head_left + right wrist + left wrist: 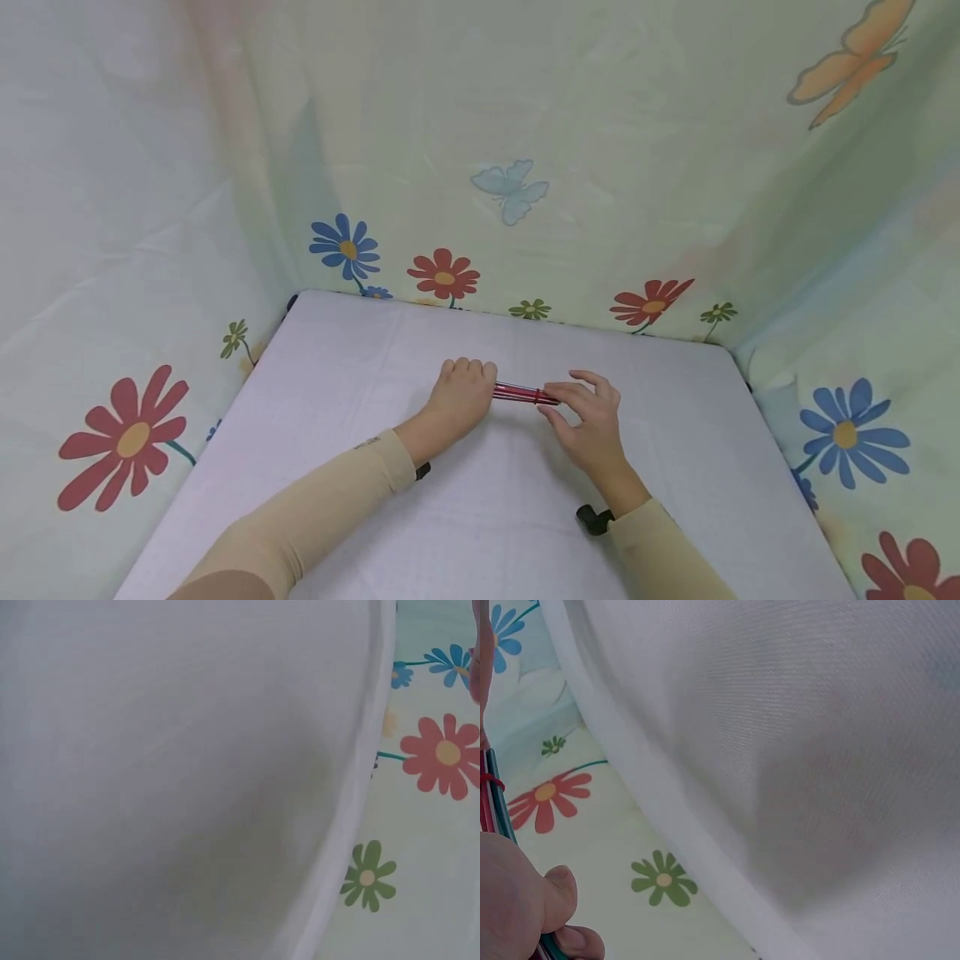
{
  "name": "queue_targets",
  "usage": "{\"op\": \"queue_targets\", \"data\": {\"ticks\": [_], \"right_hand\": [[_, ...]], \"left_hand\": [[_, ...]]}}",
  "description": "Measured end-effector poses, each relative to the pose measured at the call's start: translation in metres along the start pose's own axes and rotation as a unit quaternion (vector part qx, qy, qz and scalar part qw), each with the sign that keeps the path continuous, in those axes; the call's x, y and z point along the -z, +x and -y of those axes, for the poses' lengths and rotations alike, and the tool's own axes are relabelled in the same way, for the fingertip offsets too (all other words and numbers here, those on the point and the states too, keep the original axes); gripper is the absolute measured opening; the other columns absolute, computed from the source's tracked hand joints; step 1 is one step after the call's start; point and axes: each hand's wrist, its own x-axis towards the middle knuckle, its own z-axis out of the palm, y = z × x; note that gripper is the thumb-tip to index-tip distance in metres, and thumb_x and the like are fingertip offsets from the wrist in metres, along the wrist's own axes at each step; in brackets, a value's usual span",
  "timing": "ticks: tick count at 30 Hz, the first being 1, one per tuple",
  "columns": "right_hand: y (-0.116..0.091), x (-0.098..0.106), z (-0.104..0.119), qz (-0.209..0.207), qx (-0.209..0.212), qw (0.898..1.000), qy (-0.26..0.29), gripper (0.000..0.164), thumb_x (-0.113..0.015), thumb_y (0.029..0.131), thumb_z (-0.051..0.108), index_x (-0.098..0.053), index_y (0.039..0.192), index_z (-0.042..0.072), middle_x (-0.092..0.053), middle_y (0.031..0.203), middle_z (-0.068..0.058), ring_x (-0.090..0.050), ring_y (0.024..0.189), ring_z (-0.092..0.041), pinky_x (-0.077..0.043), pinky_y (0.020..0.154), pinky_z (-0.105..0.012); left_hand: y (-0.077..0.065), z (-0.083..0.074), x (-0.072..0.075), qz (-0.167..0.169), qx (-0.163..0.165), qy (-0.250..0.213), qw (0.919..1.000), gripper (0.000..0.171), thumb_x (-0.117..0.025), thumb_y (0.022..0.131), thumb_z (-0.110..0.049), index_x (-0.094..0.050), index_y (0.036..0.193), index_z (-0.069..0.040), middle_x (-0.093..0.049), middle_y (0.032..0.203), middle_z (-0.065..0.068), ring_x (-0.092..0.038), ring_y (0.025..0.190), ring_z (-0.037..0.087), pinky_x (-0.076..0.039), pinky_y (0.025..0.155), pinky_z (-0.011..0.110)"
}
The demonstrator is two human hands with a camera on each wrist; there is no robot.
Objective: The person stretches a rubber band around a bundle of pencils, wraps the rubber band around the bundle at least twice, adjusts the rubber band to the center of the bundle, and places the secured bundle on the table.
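Observation:
A bundle of slim red and dark green pencil-like sticks (516,392) is held above the table, lying nearly level between the hands. My left hand (459,393) grips its left end in a fist, which hides that part. Around the bundle near its right end runs a thin red band (537,397). There my right hand (592,421) pinches the end with thumb and fingertips, beside the band; another finger stands off, bent. In the left wrist view the sticks (502,814) pass out of the left fist at the left edge. The right wrist view shows only a sliver of finger.
A white-covered table (480,517) lies beneath both hands. Pale curtains (600,167) printed with flowers and butterflies rise along its back and both sides. A small black device (594,520) sits at the right wrist.

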Motion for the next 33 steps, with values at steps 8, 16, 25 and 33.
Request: {"op": "queue_targets", "data": {"ticks": [8, 16, 25, 33], "right_hand": [[0.001, -0.002, 0.002, 0.032, -0.038, 0.999, 0.022, 0.026, -0.093, 0.080, 0.005, -0.084, 0.104, 0.011, -0.083, 0.098, -0.004, -0.064, 0.114, -0.031, -0.040, 0.102, -0.053], [0.003, -0.021, 0.012, 0.062, -0.052, 0.996, -0.025, 0.027, -0.094, 0.081, 0.010, -0.085, 0.107, 0.011, -0.084, 0.096, -0.003, -0.066, 0.103, -0.028, -0.038, 0.094, -0.056], [0.004, -0.021, 0.012, 0.059, -0.036, 0.997, -0.046, 0.047, -0.098, 0.077, 0.016, -0.082, 0.120, 0.012, -0.084, 0.102, -0.009, -0.066, 0.115, -0.037, -0.035, 0.101, -0.066], [0.002, -0.007, -0.002, 0.033, -0.074, 0.997, 0.016, 0.034, -0.096, 0.078, 0.009, -0.083, 0.110, 0.011, -0.083, 0.101, -0.005, -0.061, 0.123, -0.034, -0.031, 0.106, -0.063]], "left_hand": [[0.001, -0.002, -0.002, 0.009, -0.012, 0.006, 0.9999, 0.016, -0.061, 0.109, -0.024, -0.052, 0.102, -0.013, -0.062, 0.089, 0.002, -0.056, 0.082, 0.018, -0.041, 0.072, 0.034], [0.002, -0.004, -0.009, 0.004, -0.006, 0.011, 0.9999, 0.019, -0.058, 0.110, -0.029, -0.053, 0.098, -0.015, -0.061, 0.086, 0.000, -0.056, 0.080, 0.018, -0.040, 0.071, 0.034], [-0.001, -0.004, -0.013, 0.002, 0.008, -0.011, 0.9999, 0.016, -0.058, 0.110, -0.025, -0.054, 0.100, -0.014, -0.064, 0.088, 0.001, -0.060, 0.081, 0.019, -0.043, 0.072, 0.035], [0.000, 0.000, -0.006, 0.001, 0.012, -0.020, 0.9997, 0.016, -0.057, 0.110, -0.022, -0.053, 0.099, -0.012, -0.062, 0.087, 0.002, -0.056, 0.079, 0.019, -0.042, 0.071, 0.036]]}}
